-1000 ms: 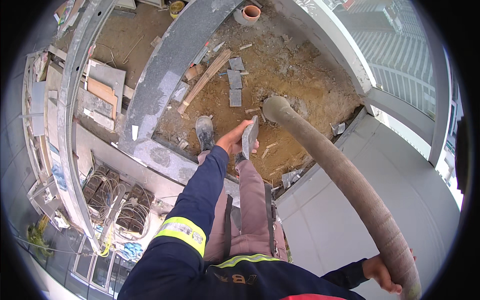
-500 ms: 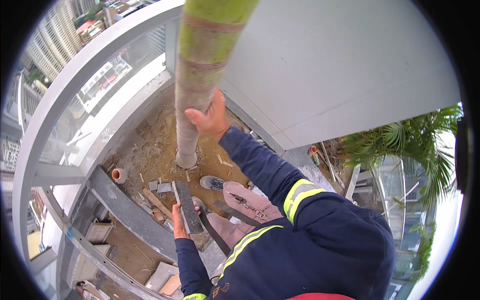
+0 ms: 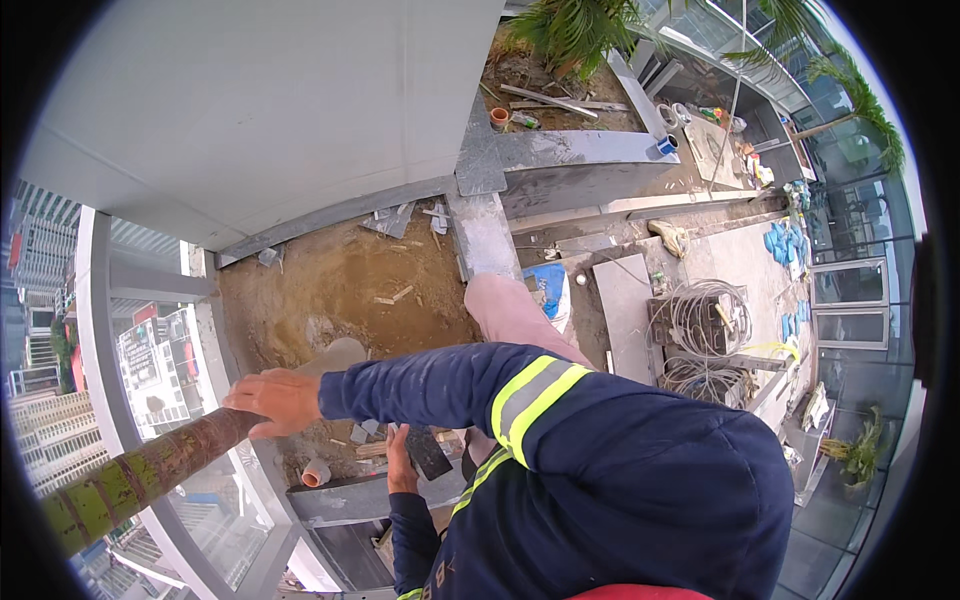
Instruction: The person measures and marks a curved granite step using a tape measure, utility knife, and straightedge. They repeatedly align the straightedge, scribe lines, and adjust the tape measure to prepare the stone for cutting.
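My right hand is wrapped over a palm trunk, green and brown with ring marks. The trunk slants from the lower left toward the soil, and my hand and sleeve hide part of it. Lower down, my left hand grips the edge of a dark grey stone slab, with some of its fingers hidden. Brown soil fills the planter around my legs.
A grey wall rises beside the planter, and a white-framed glass railing borders the left. An orange pipe stands in the soil near stone edging. Coiled cables and boards lie on the walkway at right.
My view has turned right, bringing the walkway into sight. The trunk now appears lower left, with my right hand still on it. My left hand keeps the stone slab.
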{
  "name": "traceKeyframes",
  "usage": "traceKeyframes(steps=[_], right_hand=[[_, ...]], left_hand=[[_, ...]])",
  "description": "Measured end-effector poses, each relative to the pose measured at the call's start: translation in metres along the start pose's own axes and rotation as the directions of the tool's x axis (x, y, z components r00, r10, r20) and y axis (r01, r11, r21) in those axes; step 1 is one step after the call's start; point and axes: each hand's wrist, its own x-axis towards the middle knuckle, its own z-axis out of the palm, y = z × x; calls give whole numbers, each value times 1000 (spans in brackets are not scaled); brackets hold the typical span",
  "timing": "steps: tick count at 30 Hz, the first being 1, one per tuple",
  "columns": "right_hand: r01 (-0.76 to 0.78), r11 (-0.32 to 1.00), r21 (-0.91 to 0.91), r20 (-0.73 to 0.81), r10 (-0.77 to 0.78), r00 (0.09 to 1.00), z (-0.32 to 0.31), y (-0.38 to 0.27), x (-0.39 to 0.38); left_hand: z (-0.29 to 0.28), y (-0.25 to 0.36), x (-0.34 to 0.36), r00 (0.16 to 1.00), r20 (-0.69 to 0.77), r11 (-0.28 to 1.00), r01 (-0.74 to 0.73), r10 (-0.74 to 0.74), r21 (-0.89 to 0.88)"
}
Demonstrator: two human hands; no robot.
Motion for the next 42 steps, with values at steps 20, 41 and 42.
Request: traceKeyframes(steps=[20, 41, 42], right_hand=[[-580, 103, 808, 33, 975, 218, -387, 91, -410], [-304, 110, 946, -199, 939, -279, -512, 316, -449], [-256, 133, 958, -209, 932, -297, -506, 337, -452]], left_hand=[[505, 81, 144, 883, 342, 929, 224, -321, 295], [730, 43, 415, 653, 453, 787, 415, -607, 457], [729, 35, 438, 650, 426, 769, 444, -630, 460]])
